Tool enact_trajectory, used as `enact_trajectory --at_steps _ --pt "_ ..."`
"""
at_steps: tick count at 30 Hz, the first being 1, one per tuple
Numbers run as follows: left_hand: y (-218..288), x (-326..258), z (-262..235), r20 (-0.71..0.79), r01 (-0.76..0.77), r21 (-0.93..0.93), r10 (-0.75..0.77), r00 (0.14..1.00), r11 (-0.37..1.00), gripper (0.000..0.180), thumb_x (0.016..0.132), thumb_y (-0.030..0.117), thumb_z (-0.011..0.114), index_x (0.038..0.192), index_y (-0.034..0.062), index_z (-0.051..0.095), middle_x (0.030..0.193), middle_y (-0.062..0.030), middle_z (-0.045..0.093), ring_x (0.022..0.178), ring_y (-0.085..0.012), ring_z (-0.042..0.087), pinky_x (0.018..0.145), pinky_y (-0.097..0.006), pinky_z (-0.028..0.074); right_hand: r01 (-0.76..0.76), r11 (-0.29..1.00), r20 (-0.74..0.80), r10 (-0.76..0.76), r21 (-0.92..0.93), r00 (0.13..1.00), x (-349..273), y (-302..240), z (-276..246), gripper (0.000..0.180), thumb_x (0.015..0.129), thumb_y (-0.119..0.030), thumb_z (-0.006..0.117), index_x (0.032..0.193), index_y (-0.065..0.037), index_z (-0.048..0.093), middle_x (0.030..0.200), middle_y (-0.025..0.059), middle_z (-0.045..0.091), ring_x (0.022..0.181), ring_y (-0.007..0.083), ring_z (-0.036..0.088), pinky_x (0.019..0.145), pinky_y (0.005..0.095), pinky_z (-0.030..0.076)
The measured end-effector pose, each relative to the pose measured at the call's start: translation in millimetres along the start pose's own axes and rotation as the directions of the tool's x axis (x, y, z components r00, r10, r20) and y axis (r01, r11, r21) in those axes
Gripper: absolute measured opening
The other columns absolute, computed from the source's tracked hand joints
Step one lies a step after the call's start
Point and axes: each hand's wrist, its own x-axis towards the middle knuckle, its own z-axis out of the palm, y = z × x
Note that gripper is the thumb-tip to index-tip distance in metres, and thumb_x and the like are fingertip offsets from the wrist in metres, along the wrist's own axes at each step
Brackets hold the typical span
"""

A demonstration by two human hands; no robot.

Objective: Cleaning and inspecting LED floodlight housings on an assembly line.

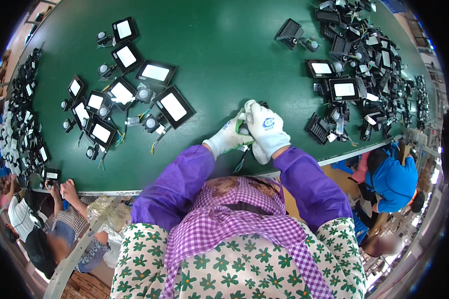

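Both my hands wear white gloves and meet over the green table's near edge. My left hand (228, 135) is closed around the near left side of a small black sensor floodlight (244, 130). My right hand (267, 127) grips the same light from above and the right, its fingers bunched at the far end. The gloves cover most of the light; a pale sensor dome shows between them, and a dark corner juts out beyond the right fingers. Its wires (241, 160) dangle toward my apron.
Several floodlights with white panels (174, 107) lie at the left of the green table (224, 55). A dense heap of black floodlights (379, 70) covers the right side; another pile (22, 124) lines the far left. People work nearby, one in a blue shirt (393, 177) at right.
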Motion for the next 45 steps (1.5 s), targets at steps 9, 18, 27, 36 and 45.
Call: enact_trajectory --at_steps 9,18,27,36,45 --pt "10 -5 4 0.03 0.021 -0.082 -0.019 0.999 0.996 0.103 0.066 0.007 0.08 0.151 0.0018 0.022 0.141 -0.0158 0.048 0.126 -0.0211 0.047 0.107 -0.032 0.038 -0.176 0.902 -0.008 0.195 0.395 0.981 30 80 1 0.033 0.093 -0.036 0.053 0.107 -0.006 0.058 0.1 0.0187 0.068 0.097 0.0394 0.063 0.081 0.0464 0.048" --pt "9 -1 -1 0.025 -0.03 0.042 0.029 0.999 0.999 0.096 0.067 0.011 0.078 0.149 0.002 0.029 0.137 -0.018 0.051 0.126 -0.0254 0.05 0.106 -0.033 0.04 0.089 0.985 0.226 -0.122 0.151 0.967 13 37 -23 0.03 0.092 -0.033 0.055 0.111 -0.011 0.062 0.105 0.0187 0.068 0.098 0.0393 0.063 0.084 0.0454 0.05" --pt "-2 -2 1 -0.028 -0.079 0.128 0.083 0.996 0.989 0.095 0.069 0.014 0.079 0.149 0.0039 0.028 0.137 -0.0176 0.052 0.127 -0.0249 0.05 0.105 -0.034 0.041 0.093 0.984 0.298 -0.135 0.151 0.945 11 14 -29 0.031 0.089 -0.032 0.054 0.11 -0.011 0.064 0.103 0.0165 0.069 0.098 0.0365 0.064 0.084 0.0427 0.05" --pt "9 -7 0 0.002 -0.098 0.018 0.098 0.995 0.995 0.097 0.069 0.01 0.078 0.15 0.003 0.025 0.139 -0.0185 0.05 0.128 -0.026 0.049 0.107 -0.034 0.04 0.122 0.962 0.162 -0.164 0.243 0.973 19 15 -35 0.029 0.086 -0.028 0.054 0.103 -0.008 0.066 0.1 0.0209 0.068 0.095 0.0382 0.065 0.085 0.0437 0.051" --pt "17 -9 5 0.008 -0.015 0.069 0.014 1.0 0.998 0.098 0.07 0.012 0.078 0.151 0.0041 0.024 0.139 -0.0167 0.05 0.126 -0.0252 0.05 0.106 -0.033 0.04 -0.159 0.875 0.182 0.083 0.458 0.98 26 47 -23 0.032 0.09 -0.031 0.048 0.102 -0.006 0.066 0.103 0.0211 0.068 0.097 0.0405 0.064 0.086 0.0438 0.05"
